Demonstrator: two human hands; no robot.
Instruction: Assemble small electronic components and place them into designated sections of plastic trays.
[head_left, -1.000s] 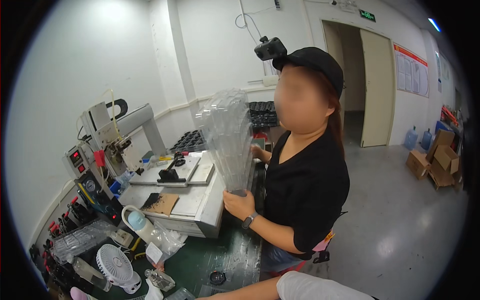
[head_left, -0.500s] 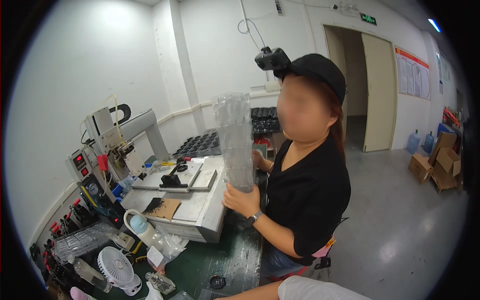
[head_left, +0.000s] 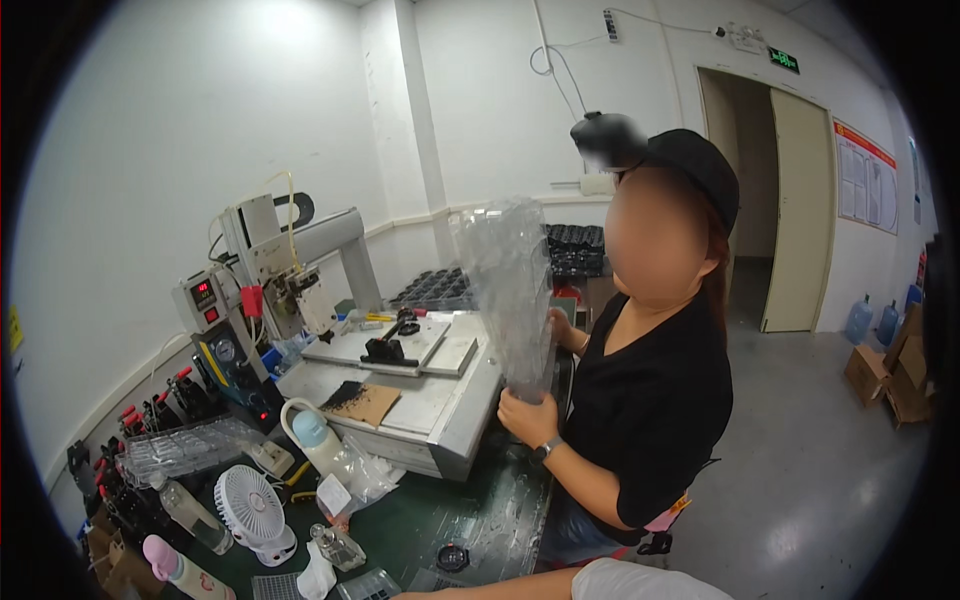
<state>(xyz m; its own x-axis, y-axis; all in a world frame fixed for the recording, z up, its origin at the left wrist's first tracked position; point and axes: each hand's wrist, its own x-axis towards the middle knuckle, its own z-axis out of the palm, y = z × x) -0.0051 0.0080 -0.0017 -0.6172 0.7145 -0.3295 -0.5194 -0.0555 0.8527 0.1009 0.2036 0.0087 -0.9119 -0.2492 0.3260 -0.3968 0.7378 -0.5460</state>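
Right forearm point(head_left: 530, 583) crosses counter point(head_left: 490, 515) right edge, nearer arm; black ring point(head_left: 452, 557) just beyond. Both grips out of frame: state cannot be told.

Bare right forearm point(head_left: 520, 584) stretches leftward along the view's lower edge.

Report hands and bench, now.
Own hands out of view, bare right forearm at lower edge. Round black ring on dark green tabletop. Co-worker's hand gripping clear plastic tray stack.

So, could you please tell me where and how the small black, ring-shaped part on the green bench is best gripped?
Probably by its outer rim, from above: the black ring-shaped part lies flat, with bare green bench to its left and right for fingertips.
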